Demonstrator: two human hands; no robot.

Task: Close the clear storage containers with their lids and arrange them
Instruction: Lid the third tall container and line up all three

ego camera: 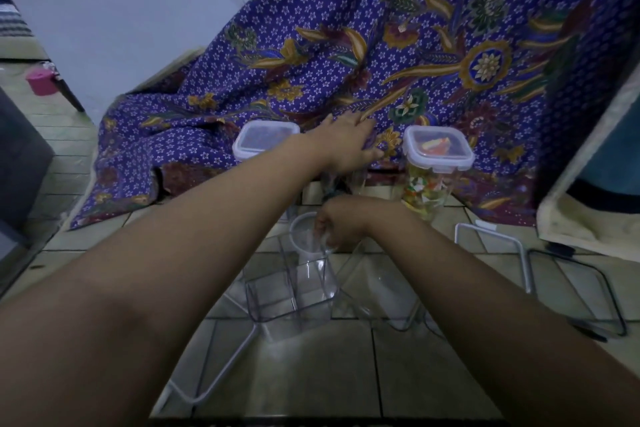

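Note:
Two clear containers with white-rimmed lids stand at the foot of the patterned cloth: one with dark contents point(265, 139) on the left, one with colourful pieces point(437, 163) on the right. Between them stands a third clear container point(358, 180), its top hidden under my left hand point(346, 142), which lies palm down on it with fingers spread. Nearer to me, my right hand point(341, 225) pinches the edge of a clear lid point(303, 236) held tilted over an empty clear container point(287, 295). Beside that sits another empty clear container point(375, 288).
A purple flowered cloth point(398, 45) drapes down behind the containers. On the tiled floor point(433, 374) lie a white frame point(493, 236) and a black frame point(609, 291) to the right. A white rod point(221, 374) crosses the front left. A pink tub point(41, 81) sits far left.

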